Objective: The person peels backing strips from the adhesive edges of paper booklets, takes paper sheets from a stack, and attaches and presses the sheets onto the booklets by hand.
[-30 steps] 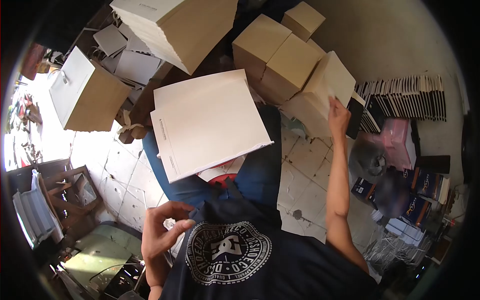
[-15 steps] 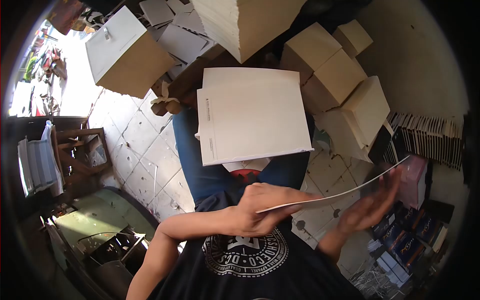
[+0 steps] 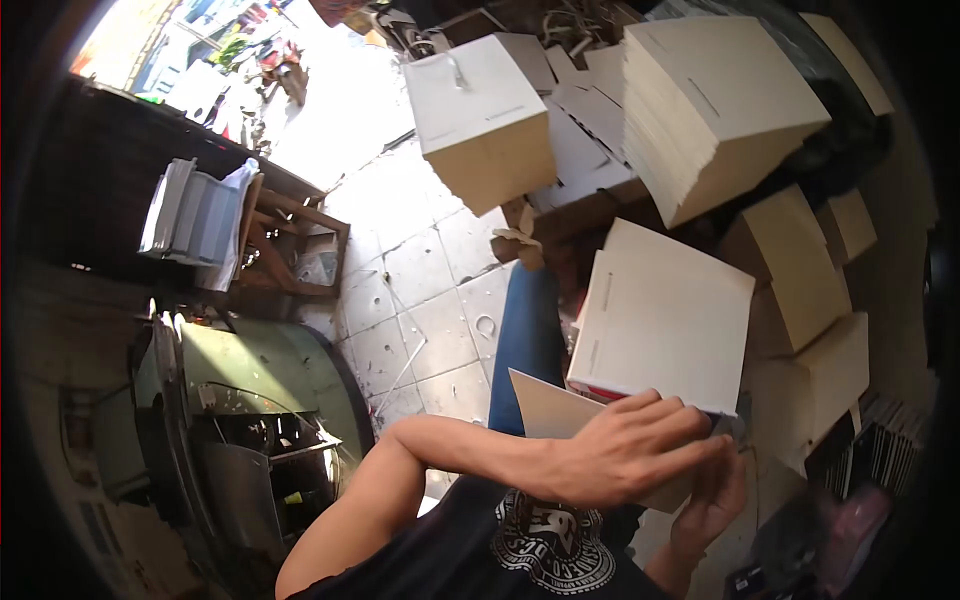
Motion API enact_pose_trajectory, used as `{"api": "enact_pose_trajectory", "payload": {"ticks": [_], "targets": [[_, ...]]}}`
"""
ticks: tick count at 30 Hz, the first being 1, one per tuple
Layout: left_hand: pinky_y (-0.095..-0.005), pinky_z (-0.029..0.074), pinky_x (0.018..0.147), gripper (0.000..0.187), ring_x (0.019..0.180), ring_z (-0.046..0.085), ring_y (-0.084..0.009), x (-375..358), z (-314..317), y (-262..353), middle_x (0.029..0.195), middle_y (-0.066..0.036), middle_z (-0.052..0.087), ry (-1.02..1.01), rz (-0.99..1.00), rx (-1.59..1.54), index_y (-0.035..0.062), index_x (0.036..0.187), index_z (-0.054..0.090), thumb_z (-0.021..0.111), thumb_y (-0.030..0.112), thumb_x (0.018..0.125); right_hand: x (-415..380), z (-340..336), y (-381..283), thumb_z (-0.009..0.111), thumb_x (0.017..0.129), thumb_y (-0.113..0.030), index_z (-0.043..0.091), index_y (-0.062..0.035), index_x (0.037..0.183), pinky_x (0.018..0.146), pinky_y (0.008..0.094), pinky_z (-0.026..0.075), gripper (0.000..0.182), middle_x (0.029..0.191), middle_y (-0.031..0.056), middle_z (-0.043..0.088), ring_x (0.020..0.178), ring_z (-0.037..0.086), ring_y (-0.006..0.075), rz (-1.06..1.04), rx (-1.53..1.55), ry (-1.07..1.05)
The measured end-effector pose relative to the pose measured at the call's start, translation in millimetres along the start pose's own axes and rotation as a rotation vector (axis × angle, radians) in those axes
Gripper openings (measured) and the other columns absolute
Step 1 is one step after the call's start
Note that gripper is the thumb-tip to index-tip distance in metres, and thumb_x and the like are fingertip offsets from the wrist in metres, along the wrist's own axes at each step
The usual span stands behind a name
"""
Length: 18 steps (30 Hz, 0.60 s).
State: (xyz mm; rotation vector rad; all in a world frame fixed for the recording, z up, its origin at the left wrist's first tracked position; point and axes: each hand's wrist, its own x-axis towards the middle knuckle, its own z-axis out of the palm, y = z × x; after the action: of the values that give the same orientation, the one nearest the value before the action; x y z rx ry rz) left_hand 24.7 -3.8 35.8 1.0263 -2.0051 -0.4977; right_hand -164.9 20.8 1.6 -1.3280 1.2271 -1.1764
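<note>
Far left, you've got a blue-grey stack of paper [image 3: 185, 225] beside a brown wooden frame [image 3: 295, 240]. Below, a curved green casing [image 3: 255, 370] sits near your left elbow, crowding that side. Past the white tiled floor [image 3: 450, 325], a square cream paper block [image 3: 495, 160] stands ahead. Now the stiff cream card [image 3: 550, 408]: it slants in front of you, angled up and clear of the pile. Your left hand [image 3: 625, 450] curls over it, seemingly steadying it; whether it pinches, you can't tell from here. Just ahead, the broad off-white sheet pile [image 3: 665, 320] lies by your knee, probably there for easy reach. Your right hand [image 3: 715, 495] meets the left at the card's right end, fingers bent, grip hidden. Farther right, cream paper stacks [image 3: 800, 260] and a row of black-edged books [image 3: 870, 440] hem you in.
</note>
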Motion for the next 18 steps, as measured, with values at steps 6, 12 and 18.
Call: {"api": "enact_pose_trajectory", "payload": {"ticks": [6,12,18], "targets": [[-0.0299,0.043,0.067,0.046,0.082,0.06,-0.0162,-11,35,-3,0.104,-0.01,0.061,0.175,0.035,0.057,-0.0036,0.123,0.062,0.066,0.012,0.079,4,-3,6,0.044,0.101,-0.015,0.057,0.0045,0.104,0.082,0.0244,0.043,0.024,0.095,0.0053,0.059,0.093,0.055,0.0103,0.056,-0.052,-0.039],[-0.0337,0.04,0.072,0.032,0.082,0.059,-0.0179,-10,40,0,0.096,-0.006,0.056,0.2,0.071,-0.068,0.0039,0.113,0.062,0.062,0.019,0.085,-4,-8,17,0.049,0.098,-0.02,0.053,0.0005,0.095,0.077,0.0237,0.043,0.021,0.09,0.0032,0.056,0.086,0.054,0.0096,0.134,0.183,0.011],[-0.0345,0.046,0.069,0.018,0.079,0.063,-0.0206,44,-20,-23,0.087,-0.009,0.062,0.319,0.303,-0.101,0.0016,0.093,0.069,0.071,0.013,0.079,-1,-29,-7,0.05,0.102,-0.032,0.05,-0.0031,0.085,0.075,0.0243,0.04,0.033,0.082,0.0034,0.052,0.077,0.051,0.0109,-0.302,-0.202,0.299]]}}
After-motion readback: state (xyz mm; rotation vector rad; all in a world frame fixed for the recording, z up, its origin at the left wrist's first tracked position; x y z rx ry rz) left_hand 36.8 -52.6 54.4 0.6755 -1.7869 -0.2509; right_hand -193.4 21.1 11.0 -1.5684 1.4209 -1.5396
